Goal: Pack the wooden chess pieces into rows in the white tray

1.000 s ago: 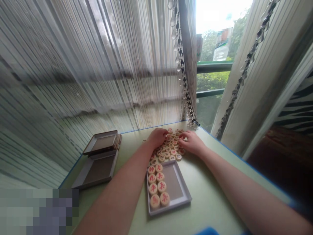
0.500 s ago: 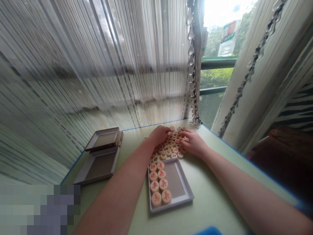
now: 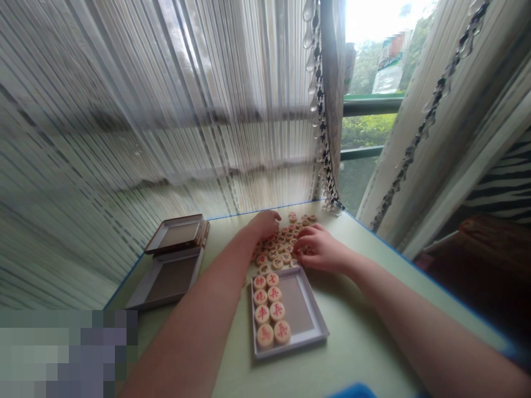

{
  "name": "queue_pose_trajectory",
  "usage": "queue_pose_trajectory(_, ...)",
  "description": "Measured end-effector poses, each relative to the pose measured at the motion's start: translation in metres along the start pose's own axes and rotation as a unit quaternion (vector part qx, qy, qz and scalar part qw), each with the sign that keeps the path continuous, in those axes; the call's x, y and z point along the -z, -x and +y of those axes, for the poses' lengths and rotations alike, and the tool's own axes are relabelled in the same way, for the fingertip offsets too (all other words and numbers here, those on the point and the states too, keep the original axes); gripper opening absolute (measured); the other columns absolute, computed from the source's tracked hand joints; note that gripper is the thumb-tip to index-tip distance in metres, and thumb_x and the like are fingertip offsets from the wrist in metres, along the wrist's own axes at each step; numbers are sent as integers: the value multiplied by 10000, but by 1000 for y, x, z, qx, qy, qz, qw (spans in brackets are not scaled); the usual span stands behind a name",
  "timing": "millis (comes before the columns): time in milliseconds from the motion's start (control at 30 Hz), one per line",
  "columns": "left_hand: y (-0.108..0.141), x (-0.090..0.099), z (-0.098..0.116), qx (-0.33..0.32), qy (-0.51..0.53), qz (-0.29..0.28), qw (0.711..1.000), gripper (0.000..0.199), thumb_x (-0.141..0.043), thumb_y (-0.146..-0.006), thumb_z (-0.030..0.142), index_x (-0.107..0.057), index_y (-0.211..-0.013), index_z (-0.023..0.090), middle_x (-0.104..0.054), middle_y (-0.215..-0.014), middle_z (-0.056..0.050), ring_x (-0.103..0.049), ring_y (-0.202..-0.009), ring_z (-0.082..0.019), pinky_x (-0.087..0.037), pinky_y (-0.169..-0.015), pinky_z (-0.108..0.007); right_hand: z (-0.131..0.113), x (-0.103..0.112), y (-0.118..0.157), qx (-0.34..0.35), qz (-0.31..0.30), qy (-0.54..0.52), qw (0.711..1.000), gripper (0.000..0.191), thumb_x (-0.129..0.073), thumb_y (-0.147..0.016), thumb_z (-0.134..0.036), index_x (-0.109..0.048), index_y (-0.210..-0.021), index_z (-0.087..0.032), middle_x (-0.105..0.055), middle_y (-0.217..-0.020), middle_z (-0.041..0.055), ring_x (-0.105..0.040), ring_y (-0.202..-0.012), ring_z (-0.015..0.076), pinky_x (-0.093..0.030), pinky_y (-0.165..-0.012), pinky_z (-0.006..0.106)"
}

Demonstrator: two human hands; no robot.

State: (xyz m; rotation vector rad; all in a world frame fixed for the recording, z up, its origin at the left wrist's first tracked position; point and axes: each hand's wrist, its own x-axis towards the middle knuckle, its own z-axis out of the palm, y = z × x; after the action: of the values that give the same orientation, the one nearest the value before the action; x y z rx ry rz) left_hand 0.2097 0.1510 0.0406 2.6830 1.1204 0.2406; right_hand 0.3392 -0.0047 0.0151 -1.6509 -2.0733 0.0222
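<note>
A loose pile of round Chinese chess pieces (image 3: 281, 240) with red and dark characters lies at the far part of the table. My left hand (image 3: 267, 224) is at the pile's left edge, its fingers loosely curved and apart, partly hidden behind the wrist. Over the pile's right side rests my right hand (image 3: 314, 247), fingers spread and bent down onto pieces, nothing visibly gripped. Nearer to me is a shallow box tray (image 3: 319, 333). Two columns of red-marked pieces (image 3: 277, 311) stand in its left half, face up; its right half shows bare bottom.
At the left, an open box half (image 3: 170, 279) lies in front of another brown-edged box part (image 3: 176, 235). String curtains (image 3: 207, 110) hang behind the table (image 3: 352, 331). A bottle (image 3: 390, 63) stands by the window. Something blue (image 3: 354, 391) shows at the near edge.
My right hand has moved nearer and left over the pile, with its fingers spreading. My left hand has shifted slightly left, off the middle pieces. The pieces in the tray stay put.
</note>
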Motion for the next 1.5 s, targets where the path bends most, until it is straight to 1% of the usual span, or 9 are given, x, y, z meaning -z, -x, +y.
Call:
queue_pose_trajectory(233, 2, 12, 5, -6, 1, -13, 1000, 340, -526, -712, 127, -667, -1014, 195, -658, -1037, -66, -611, -908, -200, -478, -791, -268, -4, 0, -1, 13, -37, -7, 999, 219, -554, -728, -181, -711, -865, -249, -631, -825, 42, -505, -835, 190, -387, -808, 320)
queue_pose_trajectory(467, 9, 27, 15, 17, 59, -1, 998, 312, -517, -744, 149, -659, -1017, 201, -649, -1042, -55, -623, -741, -148, -496, -652, -236, -5, -3, -2, -23, 19, 29, 999, 175, -549, -775, -289, -691, -837, -206, -623, -806, 56, -507, -806, 189, -405, -750, 303)
queue_pose_trajectory(567, 21, 37, 17, 28, 86, -9, 996, 305, -522, -753, 178, -651, -1029, 200, -659, -1009, -60, -617, -662, -129, -492, -598, -226, -4, -8, -3, -53, 49, 65, 995, 230, -507, -811, -321, -690, -901, -214, -630, -886, 73, -504, -847, 206, -407, -783, 326)
queue_pose_trajectory(733, 50, 46, 14, 75, -18, -17, 997, 305, -585, -674, 122, -684, -956, 186, -678, -950, -84, -631, -781, -191, -485, -698, -268, -1, -18, -3, -6, 36, 86, 996, 316, -431, -861, -355, -667, -1039, -243, -629, -1102, 47, -492, -995, 226, -381, -888, 368)
queue_pose_trajectory(867, 77, 38, 6, 98, -12, -16, 995, 334, -567, -663, 103, -683, -957, 212, -682, -952, -67, -631, -805, -197, -480, -702, -264, 2, -24, -5, 2, 23, 70, 997, 326, -409, -872, -347, -656, -1059, -245, -624, -1138, 43, -495, -1044, 217, -376, -912, 385)
queue_pose_trajectory(1100, 114, 2, -18, 72, 14, 114, 991, 277, -484, -782, 209, -666, -990, 201, -640, -1064, -72, -581, -985, -188, -438, -877, -279, 6, -30, -7, 19, 9, 37, 999, 300, -435, -849, -298, -666, -1026, -226, -645, -1108, 30, -516, -1055, 200, -353, -960, 371)
queue_pose_trajectory(1233, 118, -14, -24, 17, 26, 172, 985, 269, -459, -811, 211, -661, -985, 177, -645, -1040, -59, -565, -987, -165, -419, -912, -265, 4, -31, -7, -7, 28, 40, 999, 316, -435, -843, -285, -649, -1062, -206, -634, -1127, 46, -515, -1059, 202, -362, -947, 354)
queue_pose_trajectory(1367, 116, -18, -27, 38, 28, 215, 976, 271, -444, -827, 211, -653, -995, 172, -652, -1042, -53, -551, -1012, -164, -402, -938, -274, -3, -30, -10, -51, 44, 68, 995, 312, -439, -840, -303, -661, -1039, -213, -651, -1083, 51, -518, -1027, 208, -373, -918, 342)
queue_pose_trajectory(1500, 114, -19, -28, 61, 10, 202, 977, 264, -449, -824, 230, -665, -966, 176, -670, -996, -55, -569, -974, -176, -420, -905, -284, -10, -27, -14, -68, 19, 87, 994, 298, -426, -837, -279, -672, -999, -233, -650, -1086, 40, -502, -1030, 220, -369, -904, 359)
